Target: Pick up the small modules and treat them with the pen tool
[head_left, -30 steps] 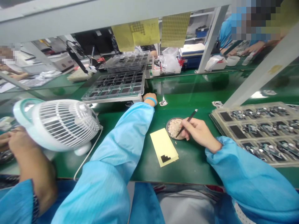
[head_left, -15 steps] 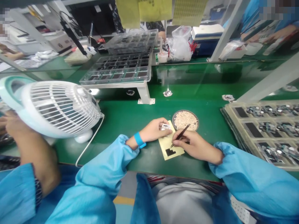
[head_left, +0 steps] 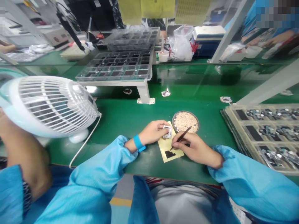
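My left hand (head_left: 154,130) is closed on a small white-framed part (head_left: 167,132), held over the upper end of a pale yellow sheet (head_left: 165,146). In my right hand (head_left: 192,146) is a pair of dark tweezers (head_left: 182,136), gripped like a pen. Their tips point down at the stepped black patch (head_left: 170,154) near the sheet's lower end; whether they touch it or pinch anything is too small to tell. Just beyond my right hand sits a round dish (head_left: 185,121) full of small pale pieces.
A white fan (head_left: 53,105) stands at left, its cord (head_left: 86,140) trailing on the green table, beside a co-worker's arm (head_left: 25,155). Stacked part trays (head_left: 257,133) lie at right. Clear trays (head_left: 116,67) rest on a raised shelf. Small white parts (head_left: 165,93) lie further back.
The part in my left hand has turned, showing more of its face. My right hand stays over the sheet with the tweezers, their tips slightly shifted. The view has moved a little.
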Tool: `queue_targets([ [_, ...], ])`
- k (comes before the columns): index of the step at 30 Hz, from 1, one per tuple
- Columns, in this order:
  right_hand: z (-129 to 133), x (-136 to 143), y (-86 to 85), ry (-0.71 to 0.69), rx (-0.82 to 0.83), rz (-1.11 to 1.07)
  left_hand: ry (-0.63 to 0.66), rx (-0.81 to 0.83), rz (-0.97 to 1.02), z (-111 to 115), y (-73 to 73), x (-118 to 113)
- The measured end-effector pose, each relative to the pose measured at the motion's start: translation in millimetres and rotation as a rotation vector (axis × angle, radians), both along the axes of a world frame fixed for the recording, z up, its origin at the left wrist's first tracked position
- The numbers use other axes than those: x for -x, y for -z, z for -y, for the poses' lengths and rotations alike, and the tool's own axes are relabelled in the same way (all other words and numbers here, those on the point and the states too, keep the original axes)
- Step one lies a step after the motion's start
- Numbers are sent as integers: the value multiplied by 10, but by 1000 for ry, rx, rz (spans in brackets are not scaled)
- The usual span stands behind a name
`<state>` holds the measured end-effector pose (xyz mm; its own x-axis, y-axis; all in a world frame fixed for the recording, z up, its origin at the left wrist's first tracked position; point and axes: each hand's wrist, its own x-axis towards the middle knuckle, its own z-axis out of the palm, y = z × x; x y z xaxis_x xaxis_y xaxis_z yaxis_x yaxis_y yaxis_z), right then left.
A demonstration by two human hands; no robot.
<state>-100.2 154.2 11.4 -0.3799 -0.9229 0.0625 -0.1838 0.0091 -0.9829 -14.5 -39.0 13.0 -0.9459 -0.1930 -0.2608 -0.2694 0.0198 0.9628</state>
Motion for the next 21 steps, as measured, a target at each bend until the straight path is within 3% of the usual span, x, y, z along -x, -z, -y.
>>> queue_targets([
  [3, -11, 61, -86, 135, 116, 62, -33, 1, 3, -6, 37, 5],
  [6, 4, 150, -119, 338, 206, -159, -44, -7, -18, -15, 77, 1],
  [8, 25, 195, -105, 396, 203, -336, -53, -11, -30, -21, 87, -4],
  [11, 50, 220, -69, 377, 200, -434, -58, 9, -32, -25, 82, -9],
  [21, 67, 218, -23, 341, 211, -466, -30, 15, -46, -16, 115, -16],
])
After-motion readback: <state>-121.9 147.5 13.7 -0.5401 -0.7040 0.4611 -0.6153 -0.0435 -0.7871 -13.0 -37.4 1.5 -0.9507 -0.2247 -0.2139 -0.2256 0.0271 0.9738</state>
